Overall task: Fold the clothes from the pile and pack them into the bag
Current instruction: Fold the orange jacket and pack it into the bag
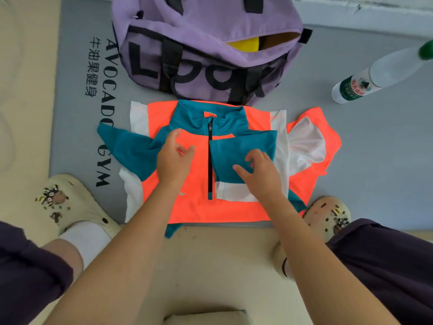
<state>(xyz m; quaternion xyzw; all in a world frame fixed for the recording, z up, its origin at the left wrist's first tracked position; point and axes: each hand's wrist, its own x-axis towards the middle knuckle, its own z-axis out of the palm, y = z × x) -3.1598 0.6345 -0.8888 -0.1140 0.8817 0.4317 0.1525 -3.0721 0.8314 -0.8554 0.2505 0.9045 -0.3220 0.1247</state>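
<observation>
Orange, teal and white, the jacket (234,207) lay flat on the grey mat (375,160) in the middle of the frame, collar toward the top and zip running down its centre. We had 1 teal sleeve (243,148) folded across the chest on the right side of the zip, while the other sleeve (126,146) stuck out toward the left. Our right hand (260,174) rested on the folded sleeve with its fingers bent, pressing the cloth down; whether it pinched any fabric we could not tell. Our left hand (174,158) hung over the orange chest panel, fingers loosely curled and holding nothing. Just above the collar, at the top of the frame, the purple bag (199,43) sat with its zip open and something yellow showing inside. At the upper right a plastic bottle (375,76) with a green cap lay on its side on the mat. 2 pale clogs stood at the lower left and lower right of the jacket.
</observation>
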